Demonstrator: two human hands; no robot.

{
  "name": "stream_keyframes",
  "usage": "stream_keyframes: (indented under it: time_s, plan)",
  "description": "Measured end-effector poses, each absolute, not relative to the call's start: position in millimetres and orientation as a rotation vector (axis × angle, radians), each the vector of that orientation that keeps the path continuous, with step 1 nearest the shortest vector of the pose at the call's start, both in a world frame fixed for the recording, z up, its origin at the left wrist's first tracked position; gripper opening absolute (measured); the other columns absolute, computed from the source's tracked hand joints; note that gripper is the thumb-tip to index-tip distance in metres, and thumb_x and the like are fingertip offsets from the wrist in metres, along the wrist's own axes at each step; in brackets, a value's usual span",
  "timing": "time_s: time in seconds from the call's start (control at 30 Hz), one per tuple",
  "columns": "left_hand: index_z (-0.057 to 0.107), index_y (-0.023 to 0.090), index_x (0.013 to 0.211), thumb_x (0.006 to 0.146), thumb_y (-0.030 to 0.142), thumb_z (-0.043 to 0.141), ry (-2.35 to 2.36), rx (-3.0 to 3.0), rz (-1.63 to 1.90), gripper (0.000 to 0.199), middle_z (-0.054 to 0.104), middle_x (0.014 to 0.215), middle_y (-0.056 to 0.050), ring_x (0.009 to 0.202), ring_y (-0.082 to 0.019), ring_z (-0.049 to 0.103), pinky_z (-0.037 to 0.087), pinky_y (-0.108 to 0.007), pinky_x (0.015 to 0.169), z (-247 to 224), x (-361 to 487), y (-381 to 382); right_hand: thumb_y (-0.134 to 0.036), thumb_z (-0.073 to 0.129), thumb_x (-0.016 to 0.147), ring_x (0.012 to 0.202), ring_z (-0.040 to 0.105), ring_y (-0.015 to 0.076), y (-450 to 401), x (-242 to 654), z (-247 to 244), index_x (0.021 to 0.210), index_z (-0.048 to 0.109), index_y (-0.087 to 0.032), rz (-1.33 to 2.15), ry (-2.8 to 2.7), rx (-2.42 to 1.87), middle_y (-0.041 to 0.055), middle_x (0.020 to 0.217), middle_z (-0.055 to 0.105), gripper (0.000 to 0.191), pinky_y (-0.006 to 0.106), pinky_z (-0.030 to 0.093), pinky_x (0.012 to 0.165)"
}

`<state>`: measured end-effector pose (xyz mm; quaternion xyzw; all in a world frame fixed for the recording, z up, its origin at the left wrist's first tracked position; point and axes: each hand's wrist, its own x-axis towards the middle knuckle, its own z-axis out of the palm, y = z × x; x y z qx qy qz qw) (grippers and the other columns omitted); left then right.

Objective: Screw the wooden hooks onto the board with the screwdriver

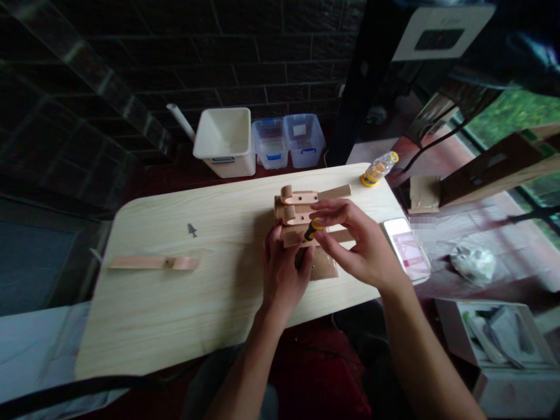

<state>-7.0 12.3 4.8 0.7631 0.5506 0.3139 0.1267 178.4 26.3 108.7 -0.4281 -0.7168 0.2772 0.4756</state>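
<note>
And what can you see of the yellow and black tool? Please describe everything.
The tool looks like a screwdriver with a yellow and black handle, apparently plastic. It leans over the wooden pieces, yellow end uppermost, between the thumb and fingers of the right hand. Its lower end is close to the left hand; its tip cannot be made out.
</note>
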Motion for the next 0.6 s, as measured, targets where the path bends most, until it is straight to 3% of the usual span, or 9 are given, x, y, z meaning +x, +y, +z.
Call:
stream_keyframes:
  time_s: [0.33,0.5,0.6]
  plan:
    - [0.075,0.022,0.138,0.111,0.036,0.063,1.601,2.226,0.918,0.033,0.052,0.168,-0.021,0.161,-0.041,0.046,0.045,-0.068,0.131,4.8,-6.2,11.6,-0.021,0.074,0.105,0.11,0.08,0.0229,26.7,177.4,107.6,0.111,0.071,-0.027,0.568,-1.791,-1.063,0.0065,0.115,0.08,0.01,0.041,0.067,0.095]
    - [0.074,0.022,0.143,0.111,0.038,0.064,1.594,2.223,0.908,0.037,0.054,0.167,-0.021,0.161,-0.041,0.046,0.043,-0.067,0.132,5.0,-6.2,12.4,-0.016,0.071,0.103,0.132,0.078,0.0277,24.7,175.1,108.1,0.115,0.071,-0.027,0.653,-1.769,-1.025,0.0106,0.135,0.08,0.015,0.049,0.065,0.111]
    - [0.073,0.023,0.145,0.112,0.038,0.063,1.598,2.223,0.895,0.038,0.053,0.168,-0.021,0.162,-0.041,0.045,0.043,-0.067,0.132,5.5,-6.2,12.9,-0.017,0.07,0.104,0.129,0.08,0.0267,23.6,173.4,106.8,0.114,0.071,-0.027,0.72,-1.717,-1.027,0.0095,0.136,0.082,0.014,0.047,0.066,0.109]
